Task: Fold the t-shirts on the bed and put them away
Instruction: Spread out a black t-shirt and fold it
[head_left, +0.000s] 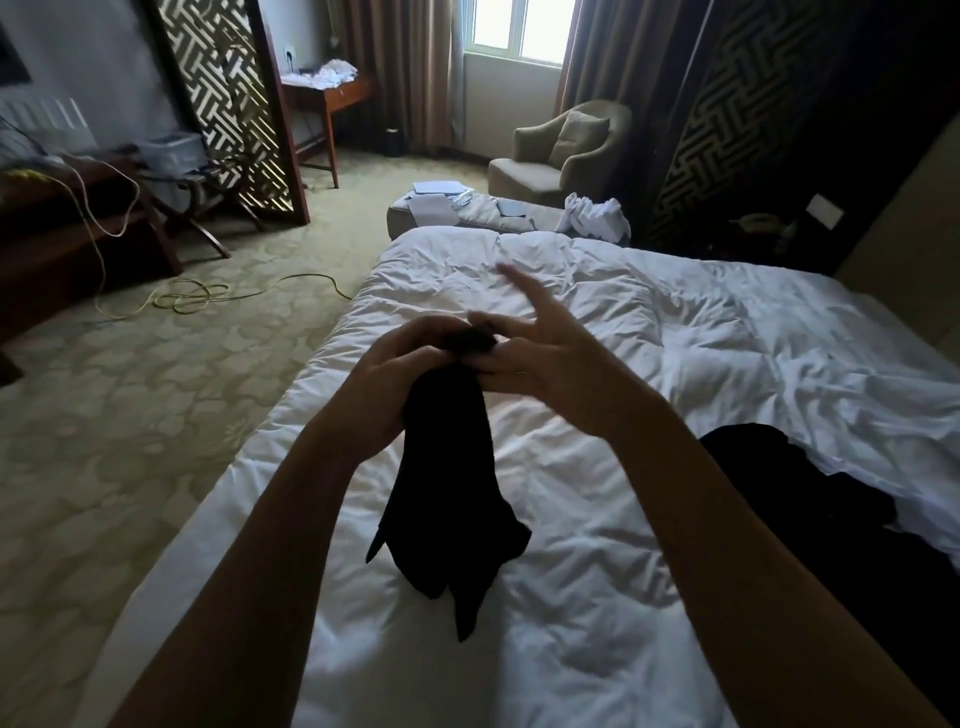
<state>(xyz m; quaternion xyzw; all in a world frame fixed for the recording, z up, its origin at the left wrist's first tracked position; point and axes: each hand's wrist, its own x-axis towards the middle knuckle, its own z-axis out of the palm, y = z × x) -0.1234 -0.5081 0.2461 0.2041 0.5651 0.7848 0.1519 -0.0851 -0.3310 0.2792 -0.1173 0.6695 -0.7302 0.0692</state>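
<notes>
Item: black t-shirt (447, 493), bunched, hanging over the bed (597, 519) | Left hand (400, 374): grip curled round its top | Right hand (545, 358): pinching there, forefinger out | Advice: find shoulder seams, shake flat, then fold | Nearby: dark garment pile (810, 509) to the right

Dim room lit only by the glaring window (522, 26); wide-angle bending at edges, raised fingers (519, 283) motion-blurred.

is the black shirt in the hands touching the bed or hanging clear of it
Cannot tell. In the head view the black shirt hangs from both hands, and its lower tip overlaps the white duvet, but no gap or contact shows plainly.
</notes>
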